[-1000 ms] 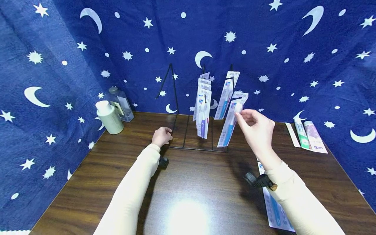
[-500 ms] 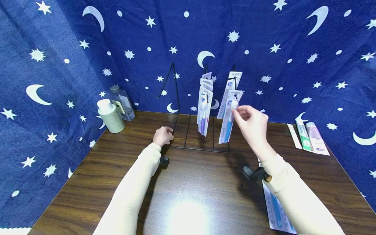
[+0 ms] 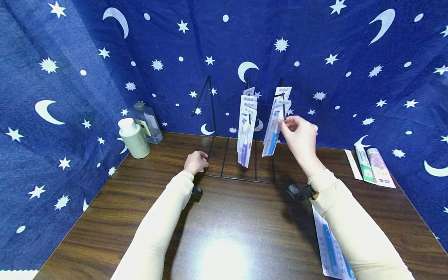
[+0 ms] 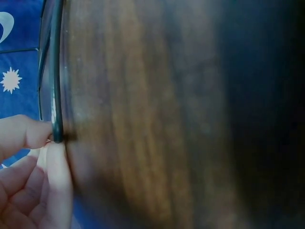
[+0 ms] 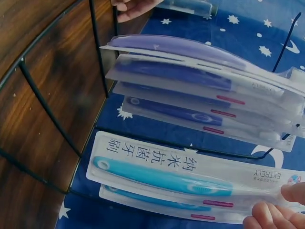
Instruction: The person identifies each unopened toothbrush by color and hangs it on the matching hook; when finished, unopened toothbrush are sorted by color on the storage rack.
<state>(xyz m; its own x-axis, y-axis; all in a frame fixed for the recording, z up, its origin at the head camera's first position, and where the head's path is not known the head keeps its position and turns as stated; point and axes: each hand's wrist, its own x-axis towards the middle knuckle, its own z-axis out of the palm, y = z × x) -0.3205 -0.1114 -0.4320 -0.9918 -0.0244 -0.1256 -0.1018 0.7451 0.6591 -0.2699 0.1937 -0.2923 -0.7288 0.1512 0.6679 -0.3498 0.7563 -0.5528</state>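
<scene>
Fingertips of the right hand are pinching the top of a blue toothbrush pack right up at the right hook of the wire rack, so the pack is hanging down in front of another blue one already on that peg. In the wrist view the fingers are gripping the card end, with the teal brush lying along the pack, and a stack of purple packs is sitting on the middle hook. Left hand is curling round the rack's bottom left corner, thumb and fingers gripping the black wire, looking like it's steadying the frame. I'd say the hanging step is nearly finishing; whether the hole is fully over the peg I can't tell. Next move is probably going to need a gentle push back along the hook and a clean letting go without nudging the rack. More packs are lying flat under the right forearm. Everything is sitting on a dark wood table, with a pale bottle and a clear one at the left rear, boxed tubes off to the right, and blue star-and-moon cloth hanging all around.
</scene>
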